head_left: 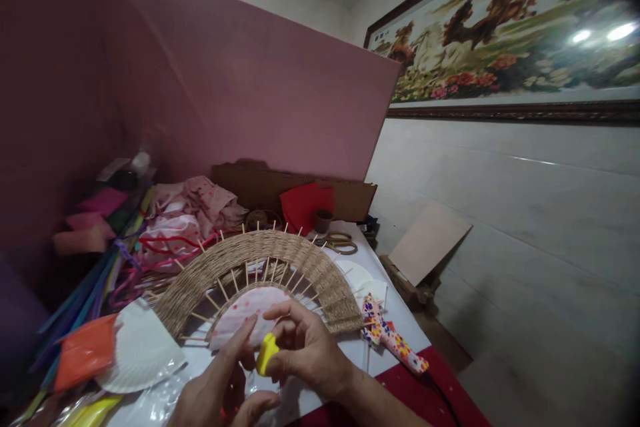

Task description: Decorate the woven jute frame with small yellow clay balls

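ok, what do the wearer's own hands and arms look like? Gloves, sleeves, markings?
Ungloved left hand and ungloved right hand; no rings or markings visible, though some fingers are partly hidden. Right forearm: no sleeve, watch or cable on the visible part. Left forearm's out of frame.

This looks like a craft corner in a home: a wide wood-framed picture of galloping horses (pixel 480 47) hangs on a pale marbled wall (pixel 530 180), while a white-topped table (pixel 387 297) bears making supplies, among them bronze-coloured looped-handle scissors (pixel 345 243), crumpled pink dotted cloth (pixel 205 203), a white fluted paper plate (pixel 145 353) and an arched woven straw fan (pixel 343 293).
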The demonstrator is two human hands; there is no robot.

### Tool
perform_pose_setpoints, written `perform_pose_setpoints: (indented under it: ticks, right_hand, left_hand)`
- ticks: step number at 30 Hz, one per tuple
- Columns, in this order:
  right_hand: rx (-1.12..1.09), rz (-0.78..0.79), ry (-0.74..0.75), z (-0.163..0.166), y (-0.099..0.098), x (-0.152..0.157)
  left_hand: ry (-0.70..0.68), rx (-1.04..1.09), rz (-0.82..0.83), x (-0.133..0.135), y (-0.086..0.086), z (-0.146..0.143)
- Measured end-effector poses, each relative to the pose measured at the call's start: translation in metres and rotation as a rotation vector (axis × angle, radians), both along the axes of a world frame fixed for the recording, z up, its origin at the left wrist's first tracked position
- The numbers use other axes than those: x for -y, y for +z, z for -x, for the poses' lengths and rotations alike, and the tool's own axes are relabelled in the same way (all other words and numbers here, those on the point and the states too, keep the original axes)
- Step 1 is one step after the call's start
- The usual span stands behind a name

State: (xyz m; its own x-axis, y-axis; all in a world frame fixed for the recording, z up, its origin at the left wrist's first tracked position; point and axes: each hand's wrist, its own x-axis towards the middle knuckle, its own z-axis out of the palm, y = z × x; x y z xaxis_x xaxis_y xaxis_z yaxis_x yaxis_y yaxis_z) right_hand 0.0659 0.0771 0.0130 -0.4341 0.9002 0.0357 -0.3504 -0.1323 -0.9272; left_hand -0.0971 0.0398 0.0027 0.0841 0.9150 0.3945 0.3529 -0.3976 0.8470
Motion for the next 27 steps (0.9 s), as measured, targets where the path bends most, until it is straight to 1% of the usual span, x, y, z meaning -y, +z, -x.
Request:
perform_pose_setpoints:
  ticks: [3, 5, 8, 10, 12, 14, 16, 18, 22, 25, 27]
  right_hand:
    - [0.069, 0.018, 0.073, 0.0, -0.005, 0.001]
    - [0.127, -0.002, 0.069, -0.001, -0.007, 0.003]
    - [0.244, -0.123, -0.045, -0.002, -0.007, 0.006]
    - [0.319, -0.241, -0.16, -0.004, -0.004, 0.008]
    - [0.403, -0.395, -0.261, -0.005, 0.001, 0.009]
    - [0.473, -0.571, -0.303, -0.005, 0.005, 0.011]
    - [0.503, -0.717, -0.284, -0.003, 0.007, 0.014]
    - [0.49, -0.801, -0.255, -0.001, 0.005, 0.016]
    - [0.485, -0.886, -0.267, 0.001, 0.0, 0.017]
    - [0.481, -0.915, -0.3, 0.001, -0.001, 0.017]
    - [0.474, -0.918, -0.324, 0.0, -0.001, 0.016]
  left_hand:
    - [-0.185, -0.116, -0.017, -0.008, -0.001, 0.004]
    - [-0.229, -0.135, -0.027, -0.009, 0.002, 0.005]
    - [-0.21, -0.022, 0.04, -0.005, 0.006, 0.002]
    - [-0.186, 0.146, 0.169, -0.003, 0.007, -0.001]
    - [-0.186, 0.368, 0.329, -0.004, 0.006, -0.003]
    - [-0.203, 0.583, 0.45, -0.008, 0.004, -0.004]
    - [-0.237, 0.702, 0.526, -0.012, 0.001, -0.004]
    - [-0.247, 0.744, 0.588, -0.014, 0.0, -0.004]
    - [-0.226, 0.815, 0.686, -0.015, -0.002, -0.004]
    - [-0.245, 0.795, 0.673, -0.015, -0.003, -0.002]
    - [-0.203, 0.789, 0.631, -0.016, -0.004, -0.001]
